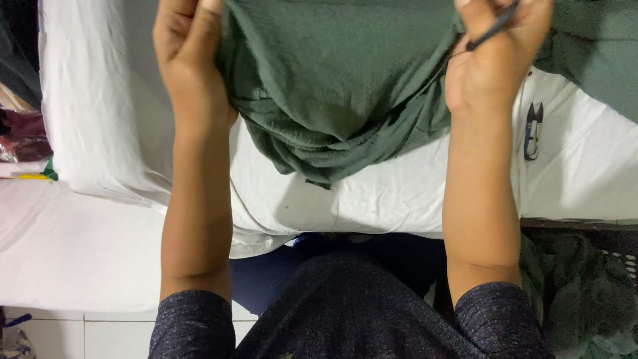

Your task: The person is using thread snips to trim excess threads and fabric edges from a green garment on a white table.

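A dark green cloth (pixel 332 86) hangs bunched between my two hands over a white-covered table (pixel 372 199). My left hand (pixel 189 60) grips the cloth's left edge, fingers folded over it. My right hand (pixel 495 56) holds the cloth's right edge and also pinches a thin dark pen-like tool (pixel 492 28) between its fingers. The cloth's lower folds rest on the white cover. The tops of both hands run out of the frame.
Small thread snips (pixel 533 129) lie on the white cover to the right of my right wrist. More green fabric (pixel 598 46) is piled at the top right. A dark basket (pixel 585 279) with green cloth stands at the lower right. A yellow object (pixel 26 176) lies at the left edge.
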